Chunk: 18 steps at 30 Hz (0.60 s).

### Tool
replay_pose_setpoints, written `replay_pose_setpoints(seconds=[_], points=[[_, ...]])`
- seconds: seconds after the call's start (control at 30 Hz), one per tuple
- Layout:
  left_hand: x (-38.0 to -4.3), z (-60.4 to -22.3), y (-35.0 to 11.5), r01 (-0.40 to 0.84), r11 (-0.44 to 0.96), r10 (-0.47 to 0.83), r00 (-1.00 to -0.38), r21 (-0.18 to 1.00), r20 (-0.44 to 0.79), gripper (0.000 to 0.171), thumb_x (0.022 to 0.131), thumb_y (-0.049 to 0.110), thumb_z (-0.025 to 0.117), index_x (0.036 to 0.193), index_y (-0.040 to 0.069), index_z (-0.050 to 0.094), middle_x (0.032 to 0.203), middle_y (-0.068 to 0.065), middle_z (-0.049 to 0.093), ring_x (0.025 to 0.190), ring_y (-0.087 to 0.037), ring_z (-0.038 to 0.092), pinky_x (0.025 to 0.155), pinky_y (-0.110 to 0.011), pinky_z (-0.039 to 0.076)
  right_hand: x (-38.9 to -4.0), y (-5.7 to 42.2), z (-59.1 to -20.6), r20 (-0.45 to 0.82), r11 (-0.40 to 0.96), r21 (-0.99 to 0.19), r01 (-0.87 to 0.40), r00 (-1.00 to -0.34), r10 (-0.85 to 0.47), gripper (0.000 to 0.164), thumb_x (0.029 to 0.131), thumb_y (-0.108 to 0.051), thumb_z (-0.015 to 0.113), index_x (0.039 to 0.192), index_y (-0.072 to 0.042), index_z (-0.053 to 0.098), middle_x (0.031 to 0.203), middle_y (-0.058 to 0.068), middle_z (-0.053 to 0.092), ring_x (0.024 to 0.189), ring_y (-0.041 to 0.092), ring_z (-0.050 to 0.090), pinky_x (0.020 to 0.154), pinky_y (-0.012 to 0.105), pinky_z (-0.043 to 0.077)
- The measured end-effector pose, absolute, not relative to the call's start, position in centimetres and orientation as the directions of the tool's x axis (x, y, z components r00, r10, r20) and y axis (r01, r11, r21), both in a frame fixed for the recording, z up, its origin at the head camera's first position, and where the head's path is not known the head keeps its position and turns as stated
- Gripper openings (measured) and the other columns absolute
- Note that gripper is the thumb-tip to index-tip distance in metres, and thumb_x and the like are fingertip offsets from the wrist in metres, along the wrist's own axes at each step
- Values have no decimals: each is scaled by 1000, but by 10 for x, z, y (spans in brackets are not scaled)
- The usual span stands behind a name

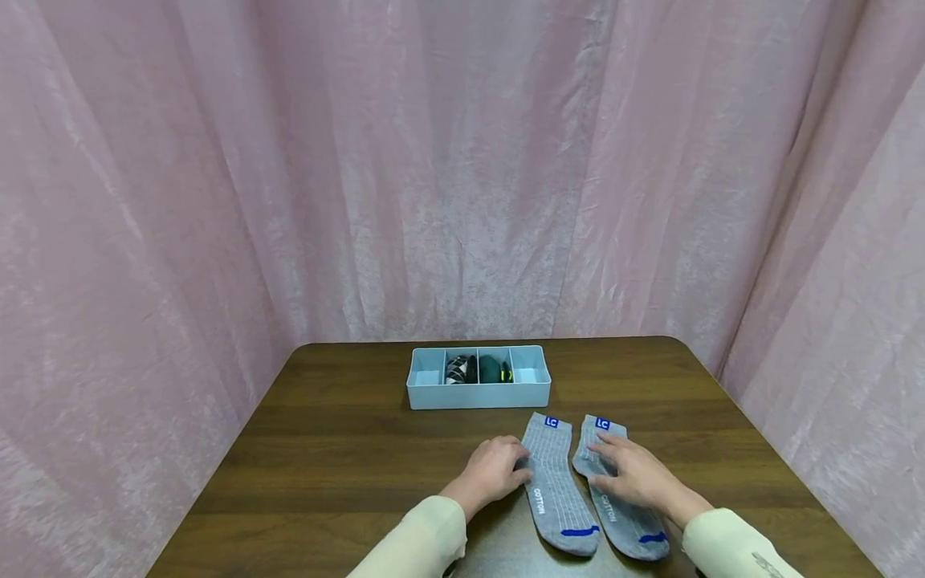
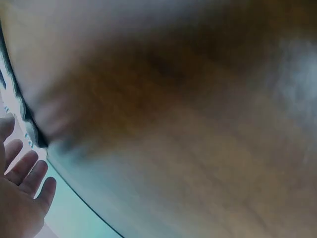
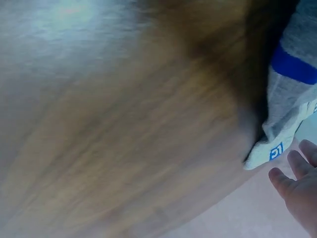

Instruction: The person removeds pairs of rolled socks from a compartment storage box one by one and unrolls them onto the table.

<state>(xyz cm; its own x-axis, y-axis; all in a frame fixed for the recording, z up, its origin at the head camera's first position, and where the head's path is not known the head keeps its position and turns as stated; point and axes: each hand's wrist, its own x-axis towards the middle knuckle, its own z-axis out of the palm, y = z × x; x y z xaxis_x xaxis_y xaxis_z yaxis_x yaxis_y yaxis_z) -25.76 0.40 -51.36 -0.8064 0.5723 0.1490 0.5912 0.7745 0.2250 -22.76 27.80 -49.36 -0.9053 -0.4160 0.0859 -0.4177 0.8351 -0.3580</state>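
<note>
Grey ribbed cotton lies flat under the two hands: a first sock (image 1: pixel 558 491) and a second sock (image 1: pixel 630 528) sit side by side on a brown wooden table (image 1: pixel 325 449), right of its middle and close to the person. Each sock's cuff, with its blue badge, points towards eleven o'clock, and its toe, with a blue stripe, towards five.

The left hand (image 1: pixel 493 472) is at the first sock's nine o'clock side, palm lowered, fingers loosely bent and thumb apart, the tips at the fabric's edge. Its forearm, in a pale yellow sleeve (image 1: pixel 426 534), enters from seven o'clock and points towards one. In the left wrist view the fingers are spread and relaxed, gripping nothing; whether the tips press on the sock cannot be told.

The right hand (image 1: pixel 639 475) is over the second sock, back upwards, fingers parted and reaching towards ten o'clock across the upper half, thumb lower down. It too is unclenched, and firm contact cannot be confirmed. Its forearm, in a matching sleeve (image 1: pixel 737 542), comes from four o'clock.

At eleven o'clock from the socks stands a light blue divided box (image 1: pixel 479 396); its two middle compartments hold a black-and-white bundle (image 1: pixel 458 369) and a dark green bundle (image 1: pixel 489 370). Pink curtains (image 1: pixel 462 177) hang beyond, at twelve.
</note>
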Motion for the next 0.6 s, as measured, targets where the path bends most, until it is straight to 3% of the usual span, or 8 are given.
replay_pose_setpoints(seconds=[0.6], points=[[-276,-506,-16,567,768,539,-823,296,179,33,92,29,72,119,10,72,118,-4,66,109,-21,61,96,-39,49,-250,251,-488,132,838,-376,-397,-917,-375,56,90,-29,73,137,-2,57,147,24,46,130,45,47,100,62,40]])
